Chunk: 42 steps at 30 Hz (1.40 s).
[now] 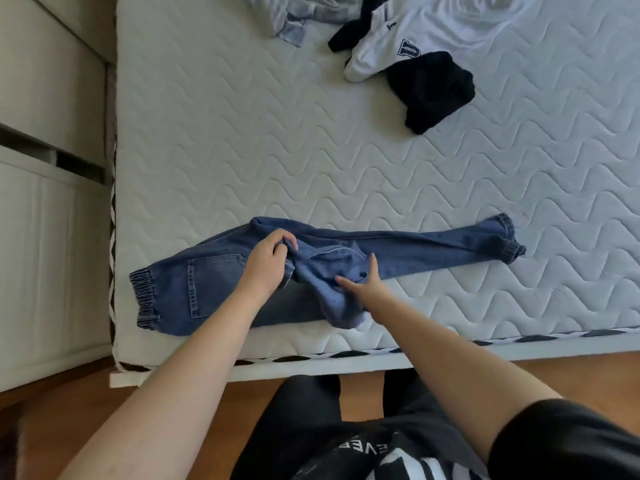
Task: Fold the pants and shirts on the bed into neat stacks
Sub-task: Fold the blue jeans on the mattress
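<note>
Dark shirt [398, 455] and both forearms seen nearest, at bed [450, 202] edge. Jeans [214, 289] laid lengthwise along near edge, waistband left, cuffs right. Bunched crotch fabric pinched by left hand [268, 261], fingers curled round it. Right hand [363, 285] spread, fingers pressed flat on fold beside it. Risk judged: fold released too soon, bunch trapped as lump; jeans so near edge could be dragged off. Farther back, black garment [433, 91], white shirt [415, 36], grey clothing [294, 15] left unfolded.
</note>
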{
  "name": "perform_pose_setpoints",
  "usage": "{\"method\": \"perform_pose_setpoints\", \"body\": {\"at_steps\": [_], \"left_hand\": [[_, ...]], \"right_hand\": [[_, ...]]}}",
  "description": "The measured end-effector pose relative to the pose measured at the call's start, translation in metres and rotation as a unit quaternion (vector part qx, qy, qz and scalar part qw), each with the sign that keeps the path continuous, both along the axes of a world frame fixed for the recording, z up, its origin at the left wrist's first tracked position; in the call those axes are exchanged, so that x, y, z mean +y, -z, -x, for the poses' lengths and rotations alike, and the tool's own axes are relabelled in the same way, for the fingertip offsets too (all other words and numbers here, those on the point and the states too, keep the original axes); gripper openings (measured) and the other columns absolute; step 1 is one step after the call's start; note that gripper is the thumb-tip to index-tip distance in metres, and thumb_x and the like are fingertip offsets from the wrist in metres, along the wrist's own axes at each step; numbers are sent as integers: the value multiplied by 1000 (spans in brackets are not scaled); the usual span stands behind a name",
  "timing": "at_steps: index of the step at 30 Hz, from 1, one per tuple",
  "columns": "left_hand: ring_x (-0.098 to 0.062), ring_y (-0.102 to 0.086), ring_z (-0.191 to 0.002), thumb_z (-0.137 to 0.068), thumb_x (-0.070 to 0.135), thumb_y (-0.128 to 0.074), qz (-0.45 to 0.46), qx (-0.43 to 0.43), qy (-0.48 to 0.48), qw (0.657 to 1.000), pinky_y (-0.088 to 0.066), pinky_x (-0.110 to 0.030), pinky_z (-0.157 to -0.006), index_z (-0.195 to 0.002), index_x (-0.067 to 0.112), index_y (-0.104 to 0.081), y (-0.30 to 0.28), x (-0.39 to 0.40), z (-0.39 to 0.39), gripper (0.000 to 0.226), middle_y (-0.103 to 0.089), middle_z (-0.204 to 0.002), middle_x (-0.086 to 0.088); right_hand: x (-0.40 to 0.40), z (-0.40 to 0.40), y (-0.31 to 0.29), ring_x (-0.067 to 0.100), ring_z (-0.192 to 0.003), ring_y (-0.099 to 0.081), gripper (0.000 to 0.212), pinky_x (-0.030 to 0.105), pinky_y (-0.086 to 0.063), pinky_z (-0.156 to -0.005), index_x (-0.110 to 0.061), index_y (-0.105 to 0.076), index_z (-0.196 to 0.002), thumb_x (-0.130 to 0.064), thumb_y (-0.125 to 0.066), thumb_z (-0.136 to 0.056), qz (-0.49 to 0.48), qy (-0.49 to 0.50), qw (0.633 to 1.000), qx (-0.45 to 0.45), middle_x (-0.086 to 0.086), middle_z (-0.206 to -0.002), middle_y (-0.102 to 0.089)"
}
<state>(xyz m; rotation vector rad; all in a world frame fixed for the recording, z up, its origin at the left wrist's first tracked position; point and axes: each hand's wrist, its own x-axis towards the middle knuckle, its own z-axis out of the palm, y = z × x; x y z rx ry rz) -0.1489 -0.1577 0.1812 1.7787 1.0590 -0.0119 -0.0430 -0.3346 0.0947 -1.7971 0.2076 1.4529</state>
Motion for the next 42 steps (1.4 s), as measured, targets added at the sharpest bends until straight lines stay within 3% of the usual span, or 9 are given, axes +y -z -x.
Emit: {"method": "perform_pose_setpoints", "body": {"at_steps": [4,8,11,13,17,28,32,39,42], "left_hand": [[-3,-35,-47,-89,9,-35,-12,-47,8,999,-32,-14,-46,-77,31,-55,-29,38,40,32,-46,-54,15],[-9,-51,-66,-93,4,-43,-53,-83,32,995,-44,-26,-64,-89,33,-56,-38,69,75,32,-57,-93,5],[-13,-55,-97,-94,12,-52,-133,-41,90,986,-44,-26,-86,-114,28,-58,-22,82,100,26,-50,-113,0],[-13,-51,-112,-95,12,-52,-161,6,131,978,-40,-25,-96,-129,23,-55,-4,82,112,36,-47,-120,0],[-20,-48,-121,-96,5,-47,-85,89,176,976,-42,-37,-101,-140,19,-49,30,61,118,46,-42,-136,-1],[-17,-32,-141,-99,16,-45,-44,155,316,935,-27,-30,-114,-149,16,-37,76,-14,39,50,-25,-159,4],[-21,-32,-140,-99,19,-43,-155,156,446,868,-28,-35,-113,-150,18,-33,82,-40,-13,52,-31,-156,0],[-23,-27,-143,-100,21,-40,-213,124,526,814,-27,-38,-112,-152,18,-30,91,-120,-113,53,-28,-158,-4],[-24,-25,-144,-100,20,-39,-209,131,540,804,-27,-39,-114,-152,17,-29,97,-154,-142,53,-26,-159,-6]], "right_hand": [[68,42,1,26,-105,-62,75,30,-55,-80,-36,-22,-151,-21,-67,-92,-67,20,996,64,15,-125,-61],[130,86,-12,18,-95,-67,29,13,-51,-63,-19,-59,-123,-6,-49,-100,-138,-64,986,64,0,-102,-70],[152,106,-16,9,-88,-70,38,18,-54,-68,-11,-56,-127,8,-41,-98,-202,-32,969,136,0,-105,-70],[153,104,-9,13,-109,-63,46,22,-52,-86,-8,-44,-140,10,-40,-98,-189,2,975,121,5,-128,-59],[126,82,9,13,-113,-53,53,32,-43,-100,-23,-41,-146,1,-43,-99,-108,3,993,45,5,-143,-48],[-9,1,31,17,-114,-52,54,29,-49,-83,-28,-38,-148,-7,-44,-98,17,9,997,-72,3,-146,-45],[-66,-36,43,16,-81,-53,57,26,-42,-68,-26,-32,-150,-11,-42,-97,112,-25,982,-149,12,-137,-52],[-163,-131,58,26,-142,-29,77,28,-32,-104,-18,-9,-156,-6,-52,-94,156,-10,949,-273,4,-162,-8],[-192,-176,64,22,-148,-16,88,26,-36,-104,-22,0,-157,3,-53,-91,178,-30,941,-287,-3,-163,9]]}}
